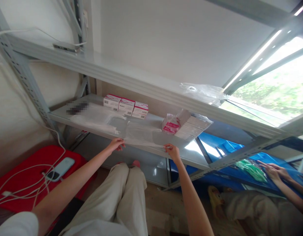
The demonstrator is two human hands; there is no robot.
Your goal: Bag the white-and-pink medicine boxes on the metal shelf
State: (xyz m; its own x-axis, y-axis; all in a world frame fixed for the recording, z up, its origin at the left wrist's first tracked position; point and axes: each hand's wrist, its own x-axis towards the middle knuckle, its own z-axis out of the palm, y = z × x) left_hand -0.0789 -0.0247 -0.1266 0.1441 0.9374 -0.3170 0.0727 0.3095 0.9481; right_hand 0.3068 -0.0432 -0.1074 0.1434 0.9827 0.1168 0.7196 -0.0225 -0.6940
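- Left hand (pixel 116 144): mine, at the front lip of the middle shelf (pixel 186 156); fingers curled and pinched together on the near left corner of a clear plastic bag (pixel 141 136).
- Right hand (pixel 172 151): mine, at the same lip further right; fingers closed on the bag's near right corner. The two hands are well apart, with the bag's front edge stretched between them.
- Clear plastic bag: lies flat on the shelf and looks empty as far as I can tell; its near edge reaches the lip, where both hands grip it.
- Progress, my judgement: one bag is gripped at both corners but not yet lifted clear of the shelf; nothing shows inside it, so the handling looks to be at an early stage.
- Stack of further clear bags (pixel 97 118): just left of the held one, lying flat, untouched.
- Three pink-and-white boxes (pixel 126 106): in a row at the back of the shelf, behind the bags.
- Pink packet (pixel 170 124) and a wrapped bundle of white boxes (pixel 192 126): right of the held bag, touching each other, near my right hand but apart from it.
- Loose plastic film (pixel 203 92): on the shelf above.
- Red stool (pixel 26 177): lower left, carrying a white device (pixel 61 167) and white cables.
- Another person's hands (pixel 273 169): far right, at something green (pixel 251 168) on a blue surface; not mine.
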